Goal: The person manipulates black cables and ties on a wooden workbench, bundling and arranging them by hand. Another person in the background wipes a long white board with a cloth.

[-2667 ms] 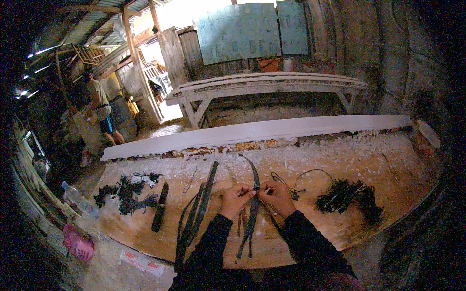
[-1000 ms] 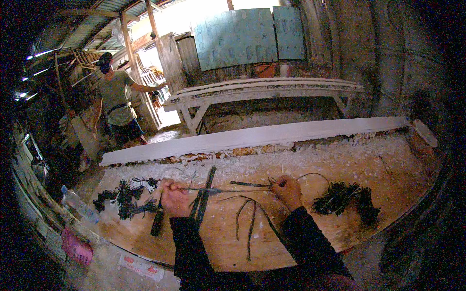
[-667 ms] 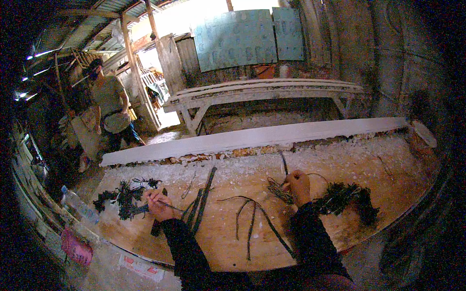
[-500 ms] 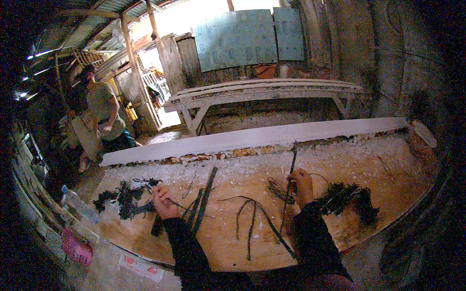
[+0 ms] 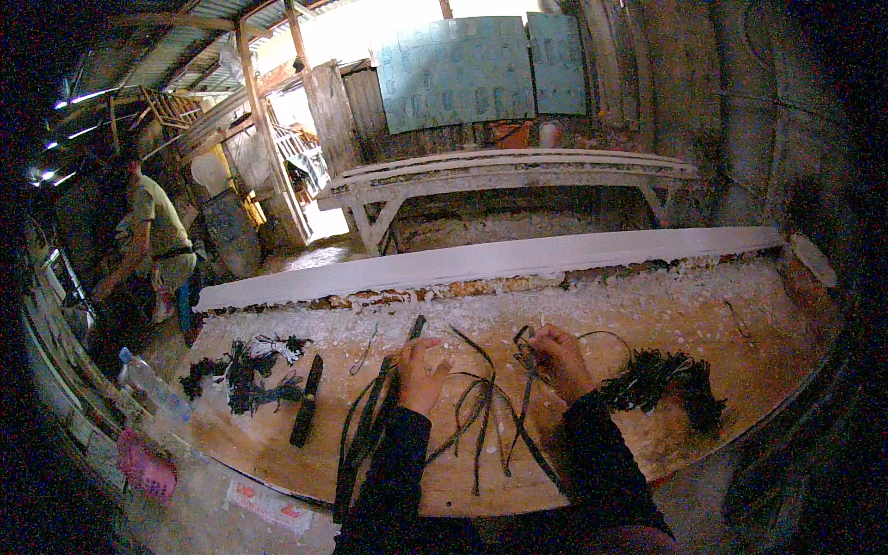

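My right hand (image 5: 560,361) is closed in a pinch on a thin dark strip (image 5: 528,388), which bends in a small loop at the fingertips and hangs toward the board. My left hand (image 5: 421,375) is beside a group of long dark strips (image 5: 375,416), with its fingers partly spread and nothing clear between them. Several loose thin strips (image 5: 486,407) lie curved and crossed between my hands. Left of them lies a dark, flat, narrow piece (image 5: 307,402). Clumps of short dark strands sit at the left (image 5: 245,379) and at the right (image 5: 666,384).
The wooden board (image 5: 573,462) has white residue and a raised pale ledge (image 5: 481,254) along its far side. A clear bottle (image 5: 153,388) and a pink basket (image 5: 148,467) are at the left. A white bench (image 5: 518,171) stands beyond; a person (image 5: 157,231) is far left.
My left hand has moved right, from the left clump to the long strips. My right hand has shifted slightly, and its strip is now looped rather than straight. The other person has turned and moved left.
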